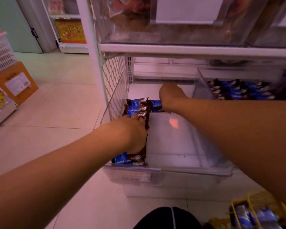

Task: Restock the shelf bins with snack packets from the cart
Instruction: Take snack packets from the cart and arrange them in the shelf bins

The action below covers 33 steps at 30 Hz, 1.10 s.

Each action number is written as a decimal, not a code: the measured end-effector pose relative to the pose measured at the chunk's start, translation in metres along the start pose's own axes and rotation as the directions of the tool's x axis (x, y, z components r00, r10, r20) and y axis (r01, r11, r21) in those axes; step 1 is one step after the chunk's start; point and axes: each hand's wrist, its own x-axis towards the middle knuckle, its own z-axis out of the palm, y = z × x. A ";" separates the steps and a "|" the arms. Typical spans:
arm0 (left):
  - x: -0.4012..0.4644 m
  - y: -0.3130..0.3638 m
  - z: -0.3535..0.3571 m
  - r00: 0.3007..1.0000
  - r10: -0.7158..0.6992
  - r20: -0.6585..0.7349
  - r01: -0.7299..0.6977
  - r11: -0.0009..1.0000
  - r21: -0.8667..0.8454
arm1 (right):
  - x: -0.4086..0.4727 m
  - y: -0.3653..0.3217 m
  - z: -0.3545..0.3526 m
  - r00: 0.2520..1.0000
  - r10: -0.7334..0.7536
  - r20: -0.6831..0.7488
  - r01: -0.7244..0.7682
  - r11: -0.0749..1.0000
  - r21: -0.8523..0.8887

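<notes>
From the head camera we look down at a low store shelf with both of our bare arms reaching forward into a clear plastic bin (172, 169) at the centre of the frame. Along the bin's left wall stands a row of blue and brown snack packets (137, 108). Our left hand (134, 134) lies on top of this row, its fingers curled over the packets, holding them. Our right hand (170, 95) reaches deeper, toward the back of the bin, beside one packet (156, 105) at the far end of the row; its fingers are hidden behind the hand, so we cannot tell whether they grip anything. At the right of the frame a neighbouring bin (203, 83) holds many of the same packets. In the lower right corner a yellow wire cart (249, 210) carries more blue packets, blurred. At the left edge a cardboard box (15, 83) sits on the tiled floor (56, 113).
</notes>
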 end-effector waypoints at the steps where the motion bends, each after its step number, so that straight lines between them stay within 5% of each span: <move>1: 0.002 -0.001 0.001 1.000 0.000 0.011 -0.001 1.000 0.005 | -0.002 0.000 0.003 0.999 0.013 -0.036 -0.012 1.000 0.016; 7: 0.004 -0.001 -0.002 0.999 -0.020 -0.027 0.019 0.999 -0.038 | -0.013 0.001 0.017 0.977 0.096 -0.191 -0.095 0.995 0.013; 13: 0.004 -0.007 -0.003 0.999 0.033 -0.014 -0.032 0.999 0.033 | -0.020 -0.010 -0.007 0.994 0.069 0.079 -0.072 0.997 0.037; 17: -0.017 0.002 -0.014 0.957 -0.074 -0.279 0.019 0.981 -0.195 | -0.065 -0.005 -0.056 0.981 -0.109 0.161 0.109 0.994 0.006; 19: -0.034 0.017 -0.029 0.872 -0.113 -0.476 -0.018 0.965 -0.262 | -0.113 0.020 -0.087 0.973 -0.227 0.048 0.225 0.973 0.044; 22: -0.060 0.063 -0.050 0.588 -0.150 -0.795 -0.244 0.904 -0.351 | -0.203 0.086 -0.126 0.921 -0.328 -0.212 0.326 0.944 -0.042; 24: -0.076 0.110 -0.064 0.402 -0.135 -0.906 -0.450 0.832 -0.324 | -0.260 0.135 -0.144 0.930 -0.244 -0.274 0.258 0.966 0.016; 26: -0.087 0.167 -0.078 0.310 -0.063 -0.949 -0.638 0.726 -0.257 | -0.303 0.183 -0.148 0.957 -0.081 -0.278 0.124 0.982 0.141; 28: -0.087 0.228 -0.090 0.313 0.100 -0.944 -0.741 0.648 -0.177 | -0.334 0.226 -0.138 0.976 0.032 -0.213 -0.013 0.996 0.089; 30: -0.075 0.284 -0.096 0.438 0.323 -0.839 -0.716 0.690 -0.108 | -0.359 0.261 -0.116 0.985 0.143 0.093 -0.143 0.990 -0.013; 31: -0.066 0.309 -0.095 0.536 0.415 -0.735 -0.676 0.733 -0.078 | -0.368 0.275 -0.103 0.924 0.238 0.301 -0.224 0.971 -0.081; 33: -0.045 0.352 -0.087 0.704 0.564 -0.431 -0.602 0.797 0.059 | -0.379 0.293 -0.081 0.673 0.407 0.618 -0.342 0.911 -0.229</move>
